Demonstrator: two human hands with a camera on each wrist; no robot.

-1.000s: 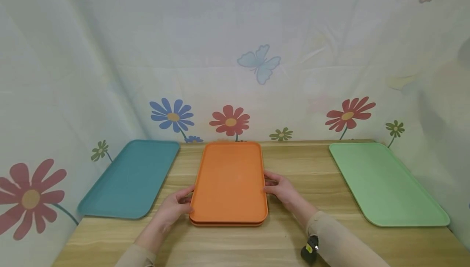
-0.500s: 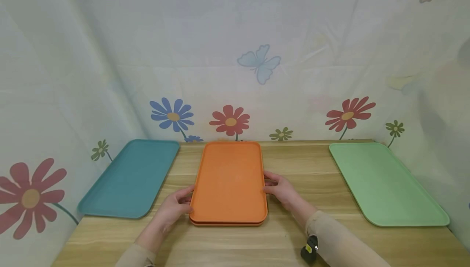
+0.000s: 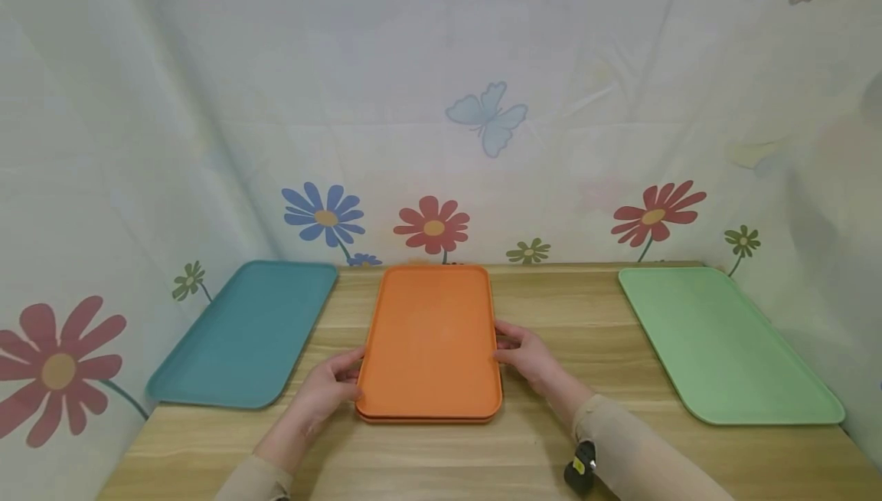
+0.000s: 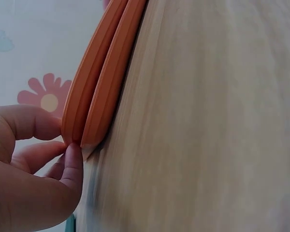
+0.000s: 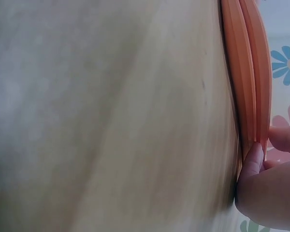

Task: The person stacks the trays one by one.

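Two orange trays (image 3: 430, 340) lie stacked on the wooden table in the middle of the head view, one on the other, with a thin seam between their edges. At the stack's left edge my left hand (image 3: 325, 390) grips the upper tray's rim. In the left wrist view, its thumb (image 4: 73, 162) lies at the seam between the two rims. My right hand (image 3: 529, 354) holds the opposite edge, a little farther back. The right wrist view has its thumb (image 5: 253, 157) at the seam too, a finger near the upper rim. Some fingertips are hidden.
A teal tray (image 3: 248, 336) lies to the left and a light green tray (image 3: 726, 344) to the right, both flat on the wooden table (image 3: 427, 459). A flowered curtain (image 3: 386, 103) hangs behind the table. A small black device (image 3: 581, 470) sits at my right sleeve.
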